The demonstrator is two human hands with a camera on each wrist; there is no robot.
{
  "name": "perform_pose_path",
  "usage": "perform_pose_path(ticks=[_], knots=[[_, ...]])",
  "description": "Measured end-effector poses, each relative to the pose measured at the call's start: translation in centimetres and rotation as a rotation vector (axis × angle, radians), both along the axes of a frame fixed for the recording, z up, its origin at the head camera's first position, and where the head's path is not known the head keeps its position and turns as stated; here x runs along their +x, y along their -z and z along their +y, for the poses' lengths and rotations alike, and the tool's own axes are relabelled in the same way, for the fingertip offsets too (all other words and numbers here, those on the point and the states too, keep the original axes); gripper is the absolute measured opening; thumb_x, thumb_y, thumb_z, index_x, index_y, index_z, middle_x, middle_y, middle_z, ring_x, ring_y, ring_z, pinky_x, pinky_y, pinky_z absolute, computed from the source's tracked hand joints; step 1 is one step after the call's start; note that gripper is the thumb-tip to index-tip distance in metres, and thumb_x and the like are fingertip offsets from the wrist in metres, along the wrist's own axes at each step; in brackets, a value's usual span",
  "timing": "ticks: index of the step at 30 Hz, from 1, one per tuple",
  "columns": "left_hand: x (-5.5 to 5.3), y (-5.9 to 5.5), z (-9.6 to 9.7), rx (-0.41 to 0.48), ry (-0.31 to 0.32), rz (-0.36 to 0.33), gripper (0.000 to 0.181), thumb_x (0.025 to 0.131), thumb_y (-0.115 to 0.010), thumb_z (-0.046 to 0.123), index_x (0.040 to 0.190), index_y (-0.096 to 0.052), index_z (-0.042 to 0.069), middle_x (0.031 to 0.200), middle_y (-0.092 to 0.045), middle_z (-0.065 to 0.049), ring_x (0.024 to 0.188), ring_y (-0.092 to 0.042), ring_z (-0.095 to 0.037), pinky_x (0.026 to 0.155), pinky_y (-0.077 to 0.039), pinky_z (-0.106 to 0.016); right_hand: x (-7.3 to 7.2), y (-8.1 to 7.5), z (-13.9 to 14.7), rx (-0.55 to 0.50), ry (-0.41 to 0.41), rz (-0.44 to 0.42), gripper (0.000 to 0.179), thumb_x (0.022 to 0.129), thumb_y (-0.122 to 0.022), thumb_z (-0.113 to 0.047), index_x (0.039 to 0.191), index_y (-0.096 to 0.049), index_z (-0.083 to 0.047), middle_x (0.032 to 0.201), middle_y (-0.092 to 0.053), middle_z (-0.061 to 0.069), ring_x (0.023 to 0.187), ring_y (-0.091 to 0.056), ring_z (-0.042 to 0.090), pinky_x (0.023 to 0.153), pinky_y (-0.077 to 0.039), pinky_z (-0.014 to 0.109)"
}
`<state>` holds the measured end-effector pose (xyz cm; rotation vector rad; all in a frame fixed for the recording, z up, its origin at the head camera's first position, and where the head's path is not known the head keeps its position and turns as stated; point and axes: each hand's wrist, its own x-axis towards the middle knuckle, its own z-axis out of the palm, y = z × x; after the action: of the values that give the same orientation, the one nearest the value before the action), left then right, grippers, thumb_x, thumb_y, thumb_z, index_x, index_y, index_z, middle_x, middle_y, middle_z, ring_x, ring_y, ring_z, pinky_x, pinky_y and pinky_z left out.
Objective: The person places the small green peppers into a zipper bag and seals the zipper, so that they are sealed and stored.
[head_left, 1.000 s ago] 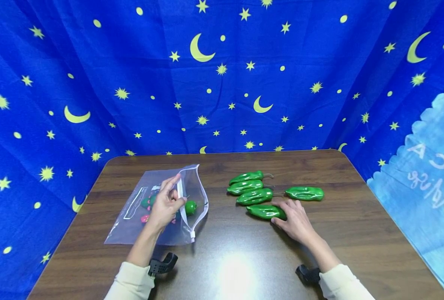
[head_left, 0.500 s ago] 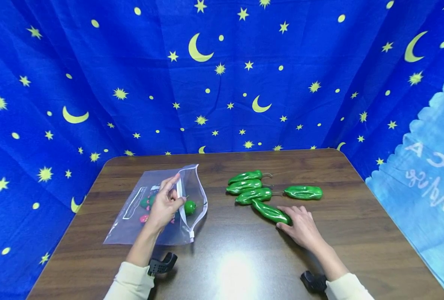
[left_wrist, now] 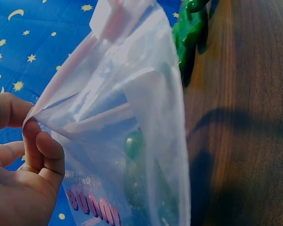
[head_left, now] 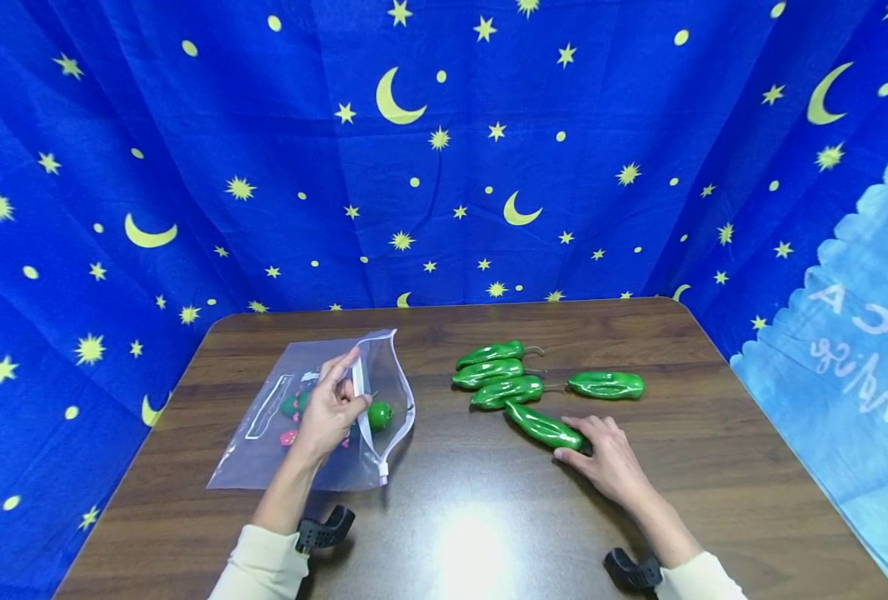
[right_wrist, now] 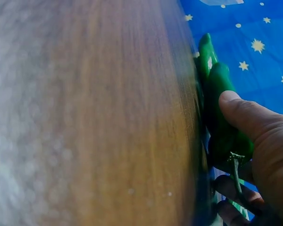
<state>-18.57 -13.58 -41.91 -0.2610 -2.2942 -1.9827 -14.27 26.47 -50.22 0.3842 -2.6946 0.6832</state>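
My left hand pinches the upper lip of a clear zip bag between thumb and fingers, so the mouth gapes to the right. Inside the bag, near its mouth, lies a green pepper, partly hidden by the hand. My right hand grips another green pepper by its stem end. In the right wrist view its thumb presses one side of that pepper, with fingers round the other side and the stem beneath. The pepper's tip points to the upper left, by the row of peppers.
Three green peppers lie in a row just beyond the gripped one. A further green pepper lies to their right. The brown wooden table ends at a blue curtain with moons and stars.
The pepper under my right hand has turned, its stem end swinging toward the front right along with the hand. The left hand and bag have stayed in place.
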Motion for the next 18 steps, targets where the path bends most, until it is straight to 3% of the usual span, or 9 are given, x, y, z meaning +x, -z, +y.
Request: perform_pose_path(ticks=[9, 18], knots=[[0.1, 0.0, 0.0, 0.0, 0.004, 0.01, 0.075, 0.077, -0.055, -0.017, 0.146, -0.03, 0.0, 0.142, -0.028, -0.016, 0.061, -0.042, 0.0, 0.04, -0.037, -0.013, 0.0, -0.7, -0.3, -0.023, 0.008, 0.033, 0.047, 0.072, -0.079, -0.028, 0.112, -0.067, -0.006, 0.098, -0.069, 0.003, 0.085, -0.053, 0.014, 0.071, -0.043, 0.034], [0.1, 0.1, 0.0, 0.023, 0.019, 0.009, 0.075, 0.077, -0.055, -0.017, 0.146, -0.03, -0.001, 0.141, -0.028, -0.017, 0.061, -0.041, 0.001, 0.04, -0.035, -0.012, -0.4, -1.7, -1.6, -0.022, -0.038, 0.094, 0.048, 0.069, -0.081, -0.026, 0.111, -0.068, -0.006, 0.096, -0.069, 0.004, 0.085, -0.054, 0.015, 0.071, -0.045, 0.035]])
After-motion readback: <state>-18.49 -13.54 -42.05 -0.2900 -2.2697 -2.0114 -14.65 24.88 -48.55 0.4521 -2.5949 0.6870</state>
